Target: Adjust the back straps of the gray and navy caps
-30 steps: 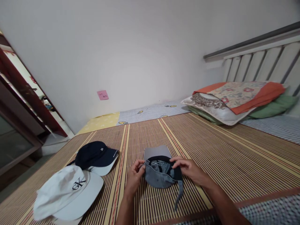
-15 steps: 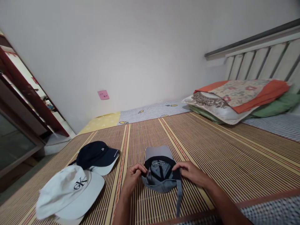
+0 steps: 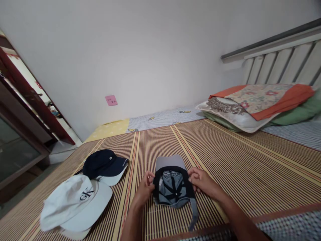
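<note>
Left hand (image 3: 143, 190) and right hand (image 3: 202, 182) pinching opposite edges of a gray cap (image 3: 172, 189), lower center, white cap (image 3: 67, 201), lower left

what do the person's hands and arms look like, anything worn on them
The left hand and right hand are both ungloved, with no ring, watch or bracelet visible. The forearms are bare as far as they show; any sleeves can't be made out.

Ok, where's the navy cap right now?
In the head view, the navy cap is on the left, on the striped mat, just beyond the white cap and left of the gray cap.
</note>
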`<state>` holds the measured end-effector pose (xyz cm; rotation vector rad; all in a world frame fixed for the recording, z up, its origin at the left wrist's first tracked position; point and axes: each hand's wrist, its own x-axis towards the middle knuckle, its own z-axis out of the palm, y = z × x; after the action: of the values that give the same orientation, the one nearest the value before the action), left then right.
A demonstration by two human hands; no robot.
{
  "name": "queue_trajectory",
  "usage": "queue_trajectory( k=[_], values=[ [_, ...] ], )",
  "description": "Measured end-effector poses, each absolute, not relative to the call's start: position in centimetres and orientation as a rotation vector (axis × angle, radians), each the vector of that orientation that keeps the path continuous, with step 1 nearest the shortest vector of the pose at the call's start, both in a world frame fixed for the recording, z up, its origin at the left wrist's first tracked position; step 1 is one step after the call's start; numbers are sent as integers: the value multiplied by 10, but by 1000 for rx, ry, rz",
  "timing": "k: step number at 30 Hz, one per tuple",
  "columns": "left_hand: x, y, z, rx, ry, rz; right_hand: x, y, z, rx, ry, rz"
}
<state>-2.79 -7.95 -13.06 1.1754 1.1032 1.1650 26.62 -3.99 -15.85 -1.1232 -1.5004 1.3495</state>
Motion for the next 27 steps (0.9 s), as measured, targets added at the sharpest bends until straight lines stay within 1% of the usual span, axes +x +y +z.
queue_trajectory(
  k=[9,18,21,27],
  values=[
    [-25,-80,-131,1082,1007,1144,259,-35,-163,-1093,-1396,1391],
    [-21,-83,-121,1075,956,1144,259,-27,-168,-1071,-1281,1250],
    [-20,-83,-120,1095,967,1158,261,-27,-167,-1069,-1282,1210],
    [-14,-82,-120,1075,975,1224,259,-30,-163,-1023,-1374,1240]
  ],
)
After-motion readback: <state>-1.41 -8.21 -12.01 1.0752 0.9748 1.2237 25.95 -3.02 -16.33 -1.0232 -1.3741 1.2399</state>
